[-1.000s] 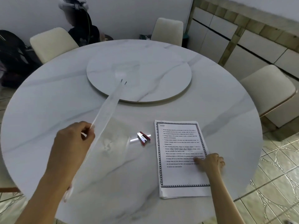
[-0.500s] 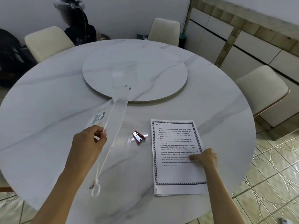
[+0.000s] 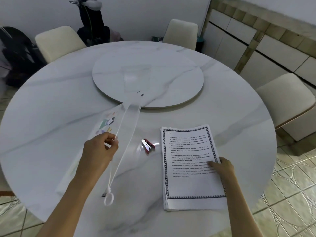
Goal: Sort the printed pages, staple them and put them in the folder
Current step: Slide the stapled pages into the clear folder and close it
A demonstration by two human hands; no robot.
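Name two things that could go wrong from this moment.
The pages lie near the table edge, fanned at the near corner, under only the right hand; they could slip or fall. The folder in the left hand trails a looped cord that might snag the stapler.

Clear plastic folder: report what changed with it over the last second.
The left hand, gripping the clear plastic folder, moved right toward the red stapler; the folder turned, baring its coloured prints, and a white looped cord now dangles below the hand. The right hand stayed resting on the stack of printed pages; stapler unmoved on the white marble table.
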